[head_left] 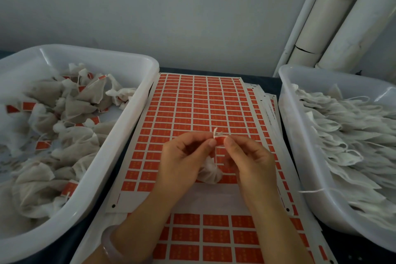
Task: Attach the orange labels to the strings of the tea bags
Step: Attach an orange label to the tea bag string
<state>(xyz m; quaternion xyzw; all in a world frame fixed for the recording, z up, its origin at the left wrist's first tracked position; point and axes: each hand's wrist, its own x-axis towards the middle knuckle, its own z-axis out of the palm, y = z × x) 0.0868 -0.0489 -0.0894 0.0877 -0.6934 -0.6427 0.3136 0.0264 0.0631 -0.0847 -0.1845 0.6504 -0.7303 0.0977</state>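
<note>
Your left hand (184, 156) and your right hand (246, 156) meet above the middle of the large white backing sheet of orange rectangular stickers (192, 103), and each pinches the small orange paper label (219, 140) between thumb and forefinger, one on either side of it. The other fingers of both hands are curled in beneath. A thin white cotton string (216, 133) sticks up in a short loop just above the label's top edge and also runs down from it, between your hands, to the small white mesh tea bag (209, 171), which hangs low against the fingers of your left hand, over the sheet. The stickers carry fine pale print, too small to read. A second sheet of the same orange stickers (214, 236) lies nearer to you, partly under the first and under your forearms, and the edges of more sheets show at the right of the stack. To your left stands a white rectangular plastic tub (137, 96) holding a loose heap of filled tea bags with orange labels on them (81, 105). To your right, a second white plastic tub (287, 96) holds flat white tea bags with bare strings (342, 135), one string trailing over its near wall. A pale translucent bangle (111, 244) sits on your left wrist. Pale cardboard tubes (334, 17) lean against the grey wall at the far right.
</note>
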